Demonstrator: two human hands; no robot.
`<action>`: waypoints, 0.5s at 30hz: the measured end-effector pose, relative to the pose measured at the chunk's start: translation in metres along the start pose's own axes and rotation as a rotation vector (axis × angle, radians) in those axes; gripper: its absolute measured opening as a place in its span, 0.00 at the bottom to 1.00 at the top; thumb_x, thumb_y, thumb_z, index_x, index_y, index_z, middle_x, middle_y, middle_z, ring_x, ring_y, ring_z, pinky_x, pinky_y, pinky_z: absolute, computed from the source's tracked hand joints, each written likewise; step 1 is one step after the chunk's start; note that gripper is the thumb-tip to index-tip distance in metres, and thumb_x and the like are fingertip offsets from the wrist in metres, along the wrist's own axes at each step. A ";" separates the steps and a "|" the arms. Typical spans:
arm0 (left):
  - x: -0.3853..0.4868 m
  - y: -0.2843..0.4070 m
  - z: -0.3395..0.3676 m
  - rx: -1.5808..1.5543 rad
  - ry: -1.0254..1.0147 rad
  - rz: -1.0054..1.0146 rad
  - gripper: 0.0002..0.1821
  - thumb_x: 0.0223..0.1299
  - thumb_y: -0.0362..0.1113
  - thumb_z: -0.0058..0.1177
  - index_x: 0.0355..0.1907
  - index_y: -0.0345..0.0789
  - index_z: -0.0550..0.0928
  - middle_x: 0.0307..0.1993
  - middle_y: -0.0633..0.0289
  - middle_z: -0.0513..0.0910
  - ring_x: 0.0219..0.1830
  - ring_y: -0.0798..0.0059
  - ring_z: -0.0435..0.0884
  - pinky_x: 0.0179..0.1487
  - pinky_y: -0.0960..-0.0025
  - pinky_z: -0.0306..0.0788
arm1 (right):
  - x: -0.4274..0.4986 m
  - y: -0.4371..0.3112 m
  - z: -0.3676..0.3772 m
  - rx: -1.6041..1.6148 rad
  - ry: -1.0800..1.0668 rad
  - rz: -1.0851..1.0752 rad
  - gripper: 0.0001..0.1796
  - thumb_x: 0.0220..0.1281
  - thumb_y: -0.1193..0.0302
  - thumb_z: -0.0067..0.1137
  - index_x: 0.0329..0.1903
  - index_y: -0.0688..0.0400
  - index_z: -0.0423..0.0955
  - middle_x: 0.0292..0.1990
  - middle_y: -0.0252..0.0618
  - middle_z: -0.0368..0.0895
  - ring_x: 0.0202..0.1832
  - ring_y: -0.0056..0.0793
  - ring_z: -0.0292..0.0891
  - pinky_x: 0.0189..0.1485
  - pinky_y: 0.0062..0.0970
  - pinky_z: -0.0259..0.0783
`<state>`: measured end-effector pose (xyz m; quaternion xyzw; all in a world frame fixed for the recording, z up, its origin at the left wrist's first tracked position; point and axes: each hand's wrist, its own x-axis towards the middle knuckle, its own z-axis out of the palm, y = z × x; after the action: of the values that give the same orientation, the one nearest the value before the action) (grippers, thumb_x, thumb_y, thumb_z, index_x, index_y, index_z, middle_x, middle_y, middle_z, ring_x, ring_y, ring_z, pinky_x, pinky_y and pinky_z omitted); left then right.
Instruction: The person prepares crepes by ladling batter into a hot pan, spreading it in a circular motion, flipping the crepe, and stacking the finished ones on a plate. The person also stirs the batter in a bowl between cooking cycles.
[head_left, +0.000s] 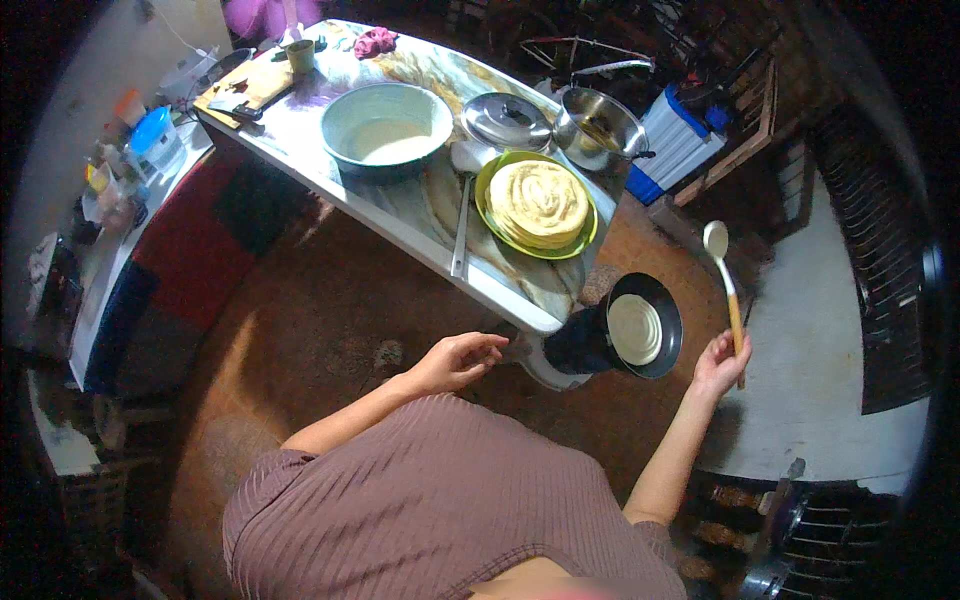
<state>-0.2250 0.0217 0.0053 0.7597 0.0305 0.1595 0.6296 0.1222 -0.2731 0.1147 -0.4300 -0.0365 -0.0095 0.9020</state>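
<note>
My right hand (721, 365) grips the wooden handle of a ladle (717, 240) with a pale, batter-coated bowl, raised to the right of a dark frying pan (672, 330). A round of pale batter with spiral ridges (634, 330) lies in the pan. My left hand (463, 358) is empty, its fingers loosely bent, in the air left of the pan and below the table edge. On the table, a stack of flat pancakes (538, 201) rests on a green plate (590, 232). A metal turner (463, 225) lies beside it, near a large basin (337, 142) with pale batter inside.
A marble-patterned table (525, 281) stands ahead, its corner close to the pan. It bears a metal lid (507, 120), a steel pot (600, 127), a cutting board (259, 86) with a knife (244, 112), and a small cup (300, 56). A blue-and-white container (675, 142) is beyond the pot.
</note>
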 end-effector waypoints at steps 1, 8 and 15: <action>0.003 -0.002 -0.008 -0.007 -0.003 0.024 0.21 0.62 0.25 0.53 0.59 0.36 0.76 0.42 0.60 0.83 0.42 0.77 0.81 0.45 0.72 0.76 | -0.003 0.003 0.031 -0.016 -0.075 -0.003 0.14 0.68 0.59 0.54 0.44 0.56 0.72 0.25 0.34 0.75 0.20 0.18 0.66 0.19 0.14 0.61; 0.018 -0.021 -0.118 0.018 -0.065 0.032 0.25 0.60 0.22 0.51 0.62 0.36 0.74 0.45 0.59 0.82 0.49 0.73 0.81 0.53 0.70 0.75 | -0.093 0.146 0.248 -0.163 -0.416 -0.006 0.15 0.70 0.57 0.54 0.46 0.55 0.73 0.28 0.31 0.77 0.26 0.16 0.71 0.26 0.17 0.66; -0.001 -0.041 -0.265 0.132 0.068 -0.113 0.25 0.56 0.21 0.52 0.59 0.33 0.75 0.42 0.59 0.81 0.45 0.74 0.82 0.51 0.72 0.75 | -0.169 0.299 0.331 -0.811 -1.286 -0.435 0.08 0.62 0.76 0.59 0.45 0.60 0.76 0.37 0.38 0.79 0.36 0.31 0.79 0.37 0.29 0.75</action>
<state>-0.2941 0.2813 0.0066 0.7907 0.1050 0.1472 0.5849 -0.0509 0.1697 0.0785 -0.6295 -0.6278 0.0522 0.4549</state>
